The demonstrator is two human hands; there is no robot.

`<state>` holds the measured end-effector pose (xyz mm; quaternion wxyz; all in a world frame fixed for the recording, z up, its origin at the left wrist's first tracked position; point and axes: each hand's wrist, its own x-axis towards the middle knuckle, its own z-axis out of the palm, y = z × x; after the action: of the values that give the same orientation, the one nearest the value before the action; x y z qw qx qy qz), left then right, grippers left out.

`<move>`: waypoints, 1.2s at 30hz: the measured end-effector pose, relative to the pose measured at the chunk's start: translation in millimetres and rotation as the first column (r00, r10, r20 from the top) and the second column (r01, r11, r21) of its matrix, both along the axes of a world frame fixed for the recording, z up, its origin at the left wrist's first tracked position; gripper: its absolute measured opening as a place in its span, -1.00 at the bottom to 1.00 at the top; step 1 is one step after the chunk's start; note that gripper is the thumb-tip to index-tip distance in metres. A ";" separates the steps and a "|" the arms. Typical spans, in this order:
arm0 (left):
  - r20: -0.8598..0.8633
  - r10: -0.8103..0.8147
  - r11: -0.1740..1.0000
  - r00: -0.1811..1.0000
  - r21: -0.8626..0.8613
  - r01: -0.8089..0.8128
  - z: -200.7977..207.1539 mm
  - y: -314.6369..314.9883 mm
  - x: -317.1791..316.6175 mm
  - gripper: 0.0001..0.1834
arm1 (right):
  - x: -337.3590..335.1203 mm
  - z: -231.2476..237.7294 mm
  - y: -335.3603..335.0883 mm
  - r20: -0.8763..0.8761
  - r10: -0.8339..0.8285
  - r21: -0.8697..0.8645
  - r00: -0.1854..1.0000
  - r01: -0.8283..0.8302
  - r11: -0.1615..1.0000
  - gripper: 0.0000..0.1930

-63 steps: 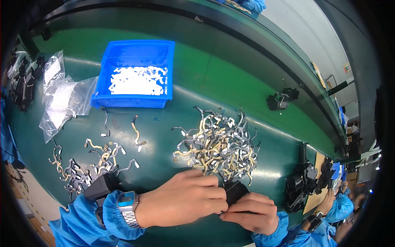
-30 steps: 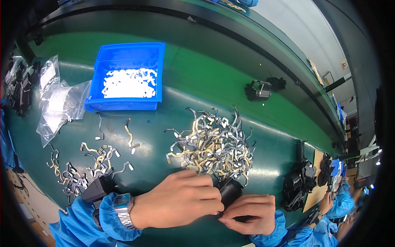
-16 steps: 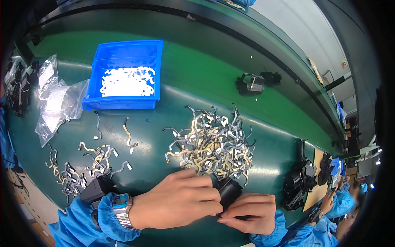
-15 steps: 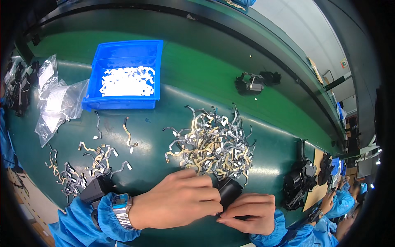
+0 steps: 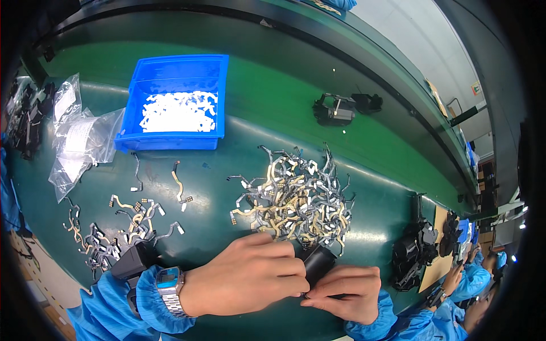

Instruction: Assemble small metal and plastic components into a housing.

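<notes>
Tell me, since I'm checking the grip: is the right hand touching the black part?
Touching. The head view shows the right hand with its fingers wrapped under the black part, and the left hand pressing on it from the other side.

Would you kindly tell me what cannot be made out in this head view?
- Small black plastic part: mostly covered by the left hand and right hand; shape and grip unclear.
- Heap of thin grey and gold flexible strips: single pieces too tangled to count.
- Black parts at the left rim: cut off, warped.
</notes>
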<state>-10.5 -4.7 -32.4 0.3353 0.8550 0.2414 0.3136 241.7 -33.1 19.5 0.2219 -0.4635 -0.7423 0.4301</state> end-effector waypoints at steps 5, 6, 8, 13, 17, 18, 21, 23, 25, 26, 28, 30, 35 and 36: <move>0.008 0.017 1.000 1.000 -0.002 -0.017 0.0 2.3 3.2 -0.79 | 1.3 -5.3 0.4 -0.043 0.004 0.012 0.999 -0.003 1.000 -0.78; 0.008 0.037 0.999 0.999 -0.014 -0.037 0.6 1.6 4.5 -0.84 | -1.3 -2.7 1.1 -0.012 0.011 0.070 1.000 -0.010 0.997 -0.77; 0.047 0.054 0.999 0.997 -0.005 -0.053 0.1 1.8 6.3 -0.86 | -4.1 -2.2 3.2 0.016 0.023 0.138 1.000 -0.025 0.990 -0.76; 0.204 0.114 0.993 0.972 -0.036 -0.109 -1.7 3.8 13.2 -0.84 | -0.3 -13.1 -1.9 -0.035 -0.131 0.140 0.991 0.134 0.981 -0.78; 0.283 0.313 0.949 0.906 -0.054 -0.311 10.1 -0.3 14.2 -0.82 | 10.5 -29.5 -10.3 -0.203 -0.275 0.255 0.940 0.322 0.912 -0.74; 0.253 0.308 0.950 0.917 -0.029 -0.311 10.2 -1.8 12.9 -0.81 | 10.1 -31.6 -11.0 -0.205 -0.272 0.264 0.940 0.321 0.910 -0.74; 0.251 0.307 0.935 0.918 0.104 -0.340 9.9 -8.6 16.9 -0.80 | 5.9 -35.1 -13.1 -0.369 -0.286 0.181 0.884 0.370 0.911 -0.72; 0.267 0.322 0.902 0.908 0.206 -0.380 5.1 -11.8 18.0 -0.78 | 1.6 -35.9 -15.5 -0.397 -0.289 0.161 0.871 0.377 0.912 -0.72; 0.253 0.319 0.898 0.913 0.229 -0.377 4.8 -10.5 20.0 -0.77 | 3.4 -38.5 -17.8 -0.414 -0.308 0.141 0.857 0.394 0.908 -0.72; 0.237 0.324 0.890 0.916 0.251 -0.380 5.3 -9.9 20.6 -0.77 | 4.8 -41.0 -18.1 -0.407 -0.303 0.153 0.862 0.392 0.907 -0.72; 0.205 0.335 0.880 0.920 0.281 -0.383 8.7 -11.8 20.1 -0.77 | 5.6 -42.8 -17.8 -0.406 -0.296 0.165 0.865 0.388 0.907 -0.72; 0.173 0.346 0.869 0.922 0.311 -0.384 8.8 -13.1 20.8 -0.78 | 4.6 -43.5 -17.1 -0.428 -0.296 0.163 0.854 0.395 0.904 -0.72; 0.131 0.368 0.858 0.921 0.334 -0.390 6.0 -14.5 24.2 -0.83 | 2.1 -42.8 -17.3 -0.443 -0.323 0.133 0.836 0.418 0.899 -0.73; 0.128 0.365 0.859 0.922 0.335 -0.387 6.9 -14.1 24.4 -0.83 | 2.7 -42.6 -17.0 -0.423 -0.323 0.151 0.847 0.417 0.896 -0.73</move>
<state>13.9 -18.8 -25.5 0.1155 0.8277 0.3330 0.4367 244.4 -50.1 -23.1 0.4968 -0.4747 -0.6253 0.3700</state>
